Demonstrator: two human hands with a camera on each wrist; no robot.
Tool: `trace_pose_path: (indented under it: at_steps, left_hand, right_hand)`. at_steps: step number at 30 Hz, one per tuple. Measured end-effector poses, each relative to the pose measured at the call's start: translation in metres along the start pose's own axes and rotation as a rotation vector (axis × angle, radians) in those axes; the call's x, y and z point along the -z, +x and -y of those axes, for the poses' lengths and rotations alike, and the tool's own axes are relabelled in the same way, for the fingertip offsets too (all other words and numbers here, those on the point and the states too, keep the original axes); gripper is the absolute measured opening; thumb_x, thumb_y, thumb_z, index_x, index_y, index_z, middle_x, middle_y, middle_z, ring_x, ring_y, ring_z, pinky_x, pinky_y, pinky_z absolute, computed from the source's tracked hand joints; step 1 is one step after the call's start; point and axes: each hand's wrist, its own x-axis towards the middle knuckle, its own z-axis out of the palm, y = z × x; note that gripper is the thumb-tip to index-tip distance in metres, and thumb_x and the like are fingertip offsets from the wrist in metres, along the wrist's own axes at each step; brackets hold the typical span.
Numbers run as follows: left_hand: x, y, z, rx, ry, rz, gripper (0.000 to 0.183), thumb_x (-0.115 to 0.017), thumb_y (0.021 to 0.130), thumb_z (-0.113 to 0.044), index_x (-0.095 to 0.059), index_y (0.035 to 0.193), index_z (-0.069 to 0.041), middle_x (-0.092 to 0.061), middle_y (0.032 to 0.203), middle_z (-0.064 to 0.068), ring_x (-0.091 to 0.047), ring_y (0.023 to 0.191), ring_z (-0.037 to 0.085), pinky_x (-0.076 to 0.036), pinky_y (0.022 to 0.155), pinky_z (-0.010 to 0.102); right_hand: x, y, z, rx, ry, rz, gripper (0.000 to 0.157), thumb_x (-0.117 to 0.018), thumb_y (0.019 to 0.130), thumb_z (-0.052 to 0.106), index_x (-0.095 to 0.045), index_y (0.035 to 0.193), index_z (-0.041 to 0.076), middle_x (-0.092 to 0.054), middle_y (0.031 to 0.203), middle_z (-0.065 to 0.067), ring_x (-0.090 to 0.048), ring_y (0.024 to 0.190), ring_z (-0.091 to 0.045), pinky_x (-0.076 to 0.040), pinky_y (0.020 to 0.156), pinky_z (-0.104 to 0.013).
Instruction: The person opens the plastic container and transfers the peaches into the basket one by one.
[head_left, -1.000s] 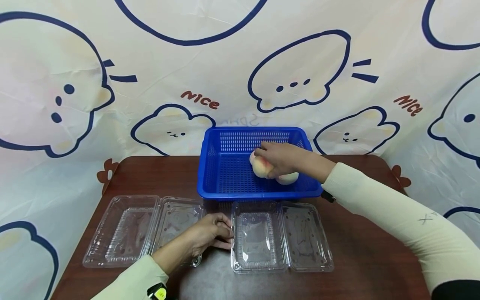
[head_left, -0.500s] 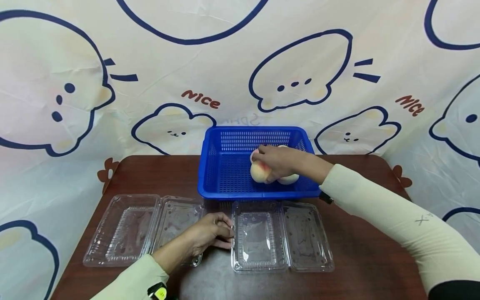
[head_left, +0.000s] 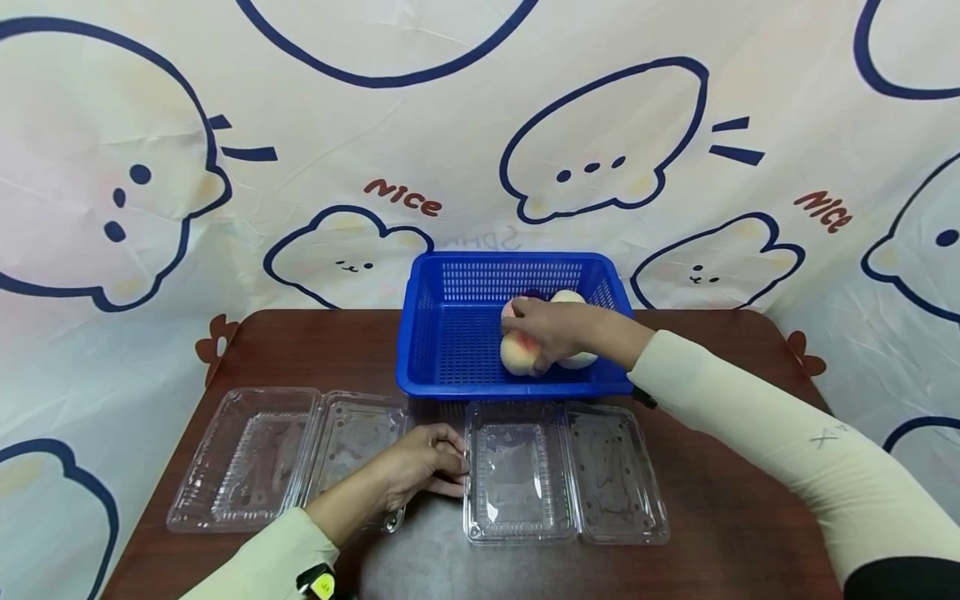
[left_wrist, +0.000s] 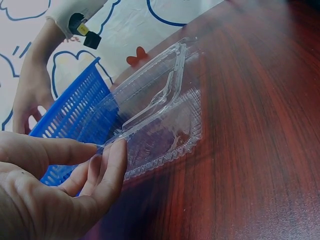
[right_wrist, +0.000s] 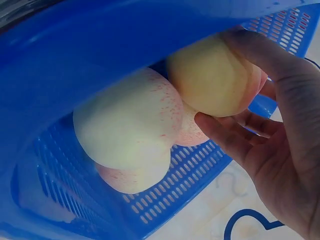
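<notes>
Inside the blue plastic basket [head_left: 517,390], my right hand [head_left: 558,329] grips a yellow peach with a red blush [head_left: 517,353]. The right wrist view has the thumb on one side of this peach [right_wrist: 212,77] and fingers on the other. Beside it lie other pale peaches [right_wrist: 127,120], partly hidden by the hand in the head view. My left hand [head_left: 423,462] pinches the left rim of a clear plastic clamshell box [head_left: 517,479], which lies unfolded in front of the basket. In the left wrist view, thumb and fingertips meet at the box's edge [left_wrist: 165,135].
A second clear clamshell box [head_left: 258,467] lies unfolded at the left, its lid [head_left: 360,433] partly under my left forearm. All stand on a dark red-brown wooden table [head_left: 735,467]. A printed cloth [head_left: 465,150] hangs behind the table's far edge.
The right hand and its peach have shifted slightly toward the basket's near side. Another pale peach behind the hand has come into view. My left hand and both boxes stay put.
</notes>
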Motion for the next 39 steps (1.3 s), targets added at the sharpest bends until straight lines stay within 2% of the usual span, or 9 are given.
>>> trace_pose_path:
  at_steps: [6,16,24,32,39]
  left_hand:
    - [-0.001,-0.001,0.000,0.008,0.001,0.002,0.026,-0.060,0.090,0.010,-0.048,0.113,0.013,-0.058,0.092,0.011,-0.067,0.084,0.023,-0.065,0.084,0.042]
    - [-0.001,-0.001,0.001,0.007,-0.003,-0.002,0.026,-0.060,0.090,0.011,-0.048,0.113,0.013,-0.057,0.093,0.011,-0.067,0.084,0.023,-0.065,0.084,0.042]
    - [0.000,-0.002,0.002,0.006,-0.004,-0.002,0.027,-0.061,0.089,0.011,-0.049,0.113,0.012,-0.059,0.087,0.007,-0.067,0.081,0.021,-0.066,0.082,0.042]
    - [0.001,-0.002,0.000,0.011,0.023,-0.025,0.028,-0.061,0.088,0.009,-0.049,0.113,0.014,-0.056,0.096,0.012,-0.065,0.081,0.023,-0.066,0.082,0.041]
    - [0.001,-0.002,0.000,0.034,0.051,-0.075,0.026,-0.059,0.088,0.005,-0.050,0.111,0.012,-0.060,0.093,0.014,-0.064,0.078,0.021,-0.066,0.079,0.040]
  right_hand:
    - [-0.007,0.003,0.000,-0.005,-0.019,0.024,0.067,-0.087,0.081,0.036,-0.056,0.137,0.017,-0.050,0.140,-0.010,-0.051,0.123,-0.027,-0.057,0.096,-0.044]
    - [-0.019,0.008,0.000,0.005,-0.158,-0.010,0.067,-0.088,0.081,0.037,-0.055,0.135,0.018,-0.051,0.138,-0.014,-0.051,0.122,-0.030,-0.060,0.090,-0.045]
    - [-0.022,0.011,-0.002,-0.032,-0.112,-0.021,0.071,-0.089,0.079,0.038,-0.054,0.138,0.018,-0.049,0.138,-0.016,-0.050,0.123,-0.031,-0.060,0.088,-0.045]
    - [-0.019,0.014,0.001,-0.055,-0.164,-0.006,0.079,-0.087,0.081,0.040,-0.049,0.144,0.013,-0.046,0.144,-0.018,-0.051,0.126,-0.030,-0.059,0.092,-0.045]
    - [-0.016,0.012,-0.003,-0.020,-0.189,-0.025,0.085,-0.082,0.083,0.049,-0.046,0.148,0.008,-0.047,0.142,-0.018,-0.051,0.124,-0.031,-0.059,0.093,-0.043]
